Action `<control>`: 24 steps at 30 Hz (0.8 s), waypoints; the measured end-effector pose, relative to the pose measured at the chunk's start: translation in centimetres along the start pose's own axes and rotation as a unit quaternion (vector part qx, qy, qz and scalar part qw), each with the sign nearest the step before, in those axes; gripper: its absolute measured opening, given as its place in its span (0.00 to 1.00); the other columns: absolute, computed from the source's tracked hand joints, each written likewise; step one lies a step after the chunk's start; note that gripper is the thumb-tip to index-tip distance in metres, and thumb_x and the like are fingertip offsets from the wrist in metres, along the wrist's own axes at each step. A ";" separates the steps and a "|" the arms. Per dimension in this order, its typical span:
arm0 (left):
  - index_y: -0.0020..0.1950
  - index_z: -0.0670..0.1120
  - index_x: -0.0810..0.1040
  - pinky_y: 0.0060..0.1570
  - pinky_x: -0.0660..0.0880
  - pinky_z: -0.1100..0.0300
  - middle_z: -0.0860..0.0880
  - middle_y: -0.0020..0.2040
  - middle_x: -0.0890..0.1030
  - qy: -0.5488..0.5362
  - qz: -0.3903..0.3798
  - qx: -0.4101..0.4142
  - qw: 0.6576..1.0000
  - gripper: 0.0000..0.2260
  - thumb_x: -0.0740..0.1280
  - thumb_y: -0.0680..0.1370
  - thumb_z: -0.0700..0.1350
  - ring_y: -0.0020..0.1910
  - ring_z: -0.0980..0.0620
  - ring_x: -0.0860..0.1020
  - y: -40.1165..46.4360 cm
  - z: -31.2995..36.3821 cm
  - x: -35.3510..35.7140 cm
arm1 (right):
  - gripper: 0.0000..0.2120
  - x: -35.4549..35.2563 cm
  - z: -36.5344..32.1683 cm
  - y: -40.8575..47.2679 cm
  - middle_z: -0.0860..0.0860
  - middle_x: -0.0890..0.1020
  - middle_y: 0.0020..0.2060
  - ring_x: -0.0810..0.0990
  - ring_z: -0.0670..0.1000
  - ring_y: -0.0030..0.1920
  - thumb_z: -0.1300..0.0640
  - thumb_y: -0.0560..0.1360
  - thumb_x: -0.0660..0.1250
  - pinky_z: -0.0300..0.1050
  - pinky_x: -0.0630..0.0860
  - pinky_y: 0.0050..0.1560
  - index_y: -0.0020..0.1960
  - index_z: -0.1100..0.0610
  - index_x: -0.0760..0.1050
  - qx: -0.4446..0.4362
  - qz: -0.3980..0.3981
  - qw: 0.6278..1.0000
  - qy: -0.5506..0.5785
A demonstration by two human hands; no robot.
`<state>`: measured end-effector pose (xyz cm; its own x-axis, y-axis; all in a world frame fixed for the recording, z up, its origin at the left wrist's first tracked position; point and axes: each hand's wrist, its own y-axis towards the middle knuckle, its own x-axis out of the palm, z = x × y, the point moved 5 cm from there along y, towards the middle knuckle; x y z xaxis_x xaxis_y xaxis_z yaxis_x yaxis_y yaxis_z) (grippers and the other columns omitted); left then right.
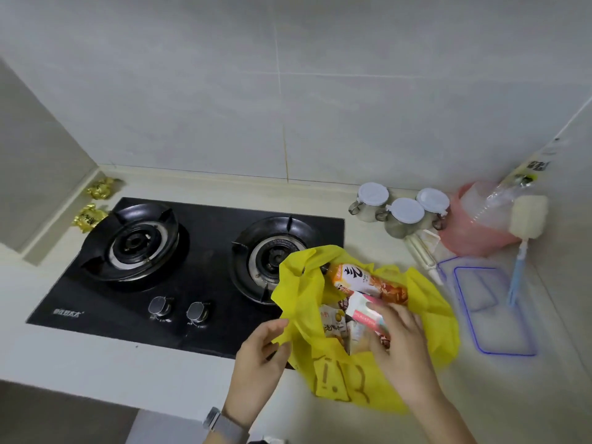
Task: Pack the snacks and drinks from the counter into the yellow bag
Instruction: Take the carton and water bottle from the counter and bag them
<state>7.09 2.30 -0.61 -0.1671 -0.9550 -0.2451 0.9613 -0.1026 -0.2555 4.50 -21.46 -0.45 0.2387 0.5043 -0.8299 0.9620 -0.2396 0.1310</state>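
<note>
The yellow bag (432,318) lies open on the counter, partly over the stove's front right corner. An orange drink bottle (368,282) lies across its mouth, with several snack packets (333,326) below it. My left hand (261,355) pinches the bag's left edge and holds it open. My right hand (400,344) reaches into the bag with its fingers closed on a white and pink snack packet (365,310). Two gold-wrapped snacks (91,216) sit on the counter at the far left, beside the stove.
A black two-burner gas stove (179,267) fills the left of the counter. Three white-lidded jars (403,211), a pink container (474,232), a sponge brush (525,225) and clear blue-rimmed lids (499,312) stand at the right. The tiled wall is behind.
</note>
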 end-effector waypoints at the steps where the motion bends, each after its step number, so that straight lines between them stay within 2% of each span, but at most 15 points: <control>1: 0.52 0.49 0.80 0.53 0.76 0.67 0.53 0.51 0.83 0.000 0.008 -0.003 1.000 0.14 0.64 0.73 0.32 0.56 0.57 0.78 -0.3 -0.2 -0.2 | 0.18 0.1 -0.6 0.1 0.47 0.77 0.54 0.75 0.53 0.56 0.61 0.70 0.70 0.47 0.72 0.55 0.59 0.50 0.76 -0.021 -0.012 0.999 0.041; 5: 0.47 0.53 0.79 0.43 0.73 0.76 0.60 0.43 0.84 0.002 0.063 -0.013 0.998 0.16 0.64 0.74 0.31 0.47 0.66 0.79 -1.9 -0.1 -1.4 | 0.14 1.2 -2.5 0.5 0.45 0.80 0.49 0.77 0.48 0.55 0.62 0.72 0.68 0.44 0.76 0.55 0.55 0.50 0.76 -0.067 -0.078 0.991 0.082; 8: 0.48 0.55 0.78 0.42 0.73 0.75 0.58 0.48 0.82 0.024 0.105 -0.017 0.994 0.15 0.65 0.74 0.33 0.49 0.64 0.78 -3.1 -0.9 -2.7 | 0.14 1.6 -3.9 0.6 0.40 0.78 0.45 0.75 0.41 0.50 0.64 0.71 0.68 0.29 0.70 0.52 0.52 0.49 0.77 -0.096 -0.102 0.984 0.111; 9: 0.49 0.54 0.78 0.42 0.73 0.75 0.57 0.49 0.81 0.028 0.117 -0.022 0.992 0.14 0.65 0.74 0.34 0.49 0.64 0.78 -3.4 -1.2 -3.2 | 0.14 1.8 -4.4 0.6 0.39 0.78 0.45 0.75 0.38 0.48 0.64 0.71 0.69 0.27 0.70 0.51 0.51 0.49 0.78 -0.100 -0.112 0.981 0.123; 12: 0.50 0.53 0.78 0.42 0.74 0.74 0.58 0.51 0.81 0.048 0.142 -0.038 0.988 0.12 0.65 0.75 0.37 0.50 0.62 0.79 -4.5 -2.2 -4.8 | 0.14 2.5 -5.6 0.2 0.39 0.80 0.46 0.78 0.39 0.47 0.63 0.72 0.68 0.35 0.76 0.49 0.52 0.47 0.78 -0.102 -0.139 0.974 0.148; 16: 0.52 0.53 0.77 0.45 0.74 0.71 0.58 0.53 0.79 0.093 0.170 -0.045 0.980 0.10 0.64 0.75 0.39 0.52 0.60 0.78 -6.1 -3.2 -7.4 | 0.13 3.4 -8.8 -0.7 0.40 0.79 0.43 0.76 0.39 0.46 0.60 0.71 0.68 0.26 0.69 0.47 0.52 0.47 0.77 -0.160 -0.151 0.966 0.132; 19: 0.53 0.54 0.76 0.50 0.74 0.67 0.59 0.53 0.78 0.129 0.183 -0.041 0.974 0.10 0.65 0.75 0.41 0.53 0.62 0.76 -7.3 -3.6 -9.9 | 0.15 4.8 -11.5 -1.5 0.42 0.78 0.47 0.75 0.41 0.49 0.60 0.72 0.68 0.32 0.71 0.50 0.56 0.48 0.76 -0.187 -0.197 0.953 0.131; 24: 0.55 0.53 0.76 0.45 0.71 0.73 0.57 0.53 0.78 0.153 0.209 -0.038 0.965 0.10 0.66 0.75 0.42 0.52 0.60 0.77 -9.6 -4.9 -15.7 | 0.16 7.5 -16.8 -2.8 0.43 0.77 0.49 0.75 0.44 0.51 0.59 0.72 0.68 0.37 0.74 0.52 0.59 0.49 0.75 -0.216 -0.213 0.945 0.118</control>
<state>-0.59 19.67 1.13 0.1648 -0.7805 -0.6031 0.9418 0.3062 -0.1389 5.81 -3.09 2.07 -0.2088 0.6618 -0.7200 0.9296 0.3629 0.0639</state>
